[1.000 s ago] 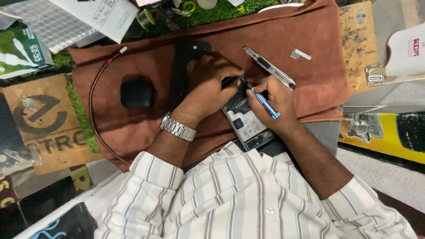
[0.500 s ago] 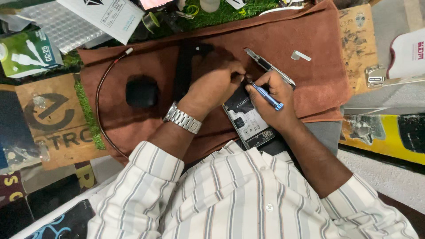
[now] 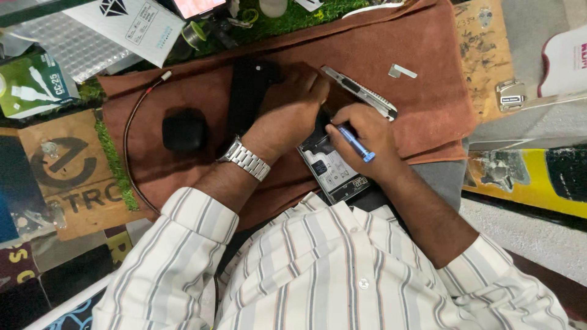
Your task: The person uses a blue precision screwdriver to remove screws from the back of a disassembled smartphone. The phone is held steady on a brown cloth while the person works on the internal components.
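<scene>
My left hand [image 3: 293, 107] presses the opened phone [image 3: 333, 168] steady; my right hand [image 3: 361, 137] grips the blue tool [image 3: 354, 142], working inside; next needs fine pressure.

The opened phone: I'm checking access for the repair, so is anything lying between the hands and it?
Nothing visible does. The left hand rests on the opened phone, and the right hand holds a blue tool over it.

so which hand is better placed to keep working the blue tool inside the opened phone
Right. The right hand already holds the blue-handled tool, its tip at the opened phone. The left hand lies flat across the phone's upper end, apparently steadying it on the brown cloth.
</scene>
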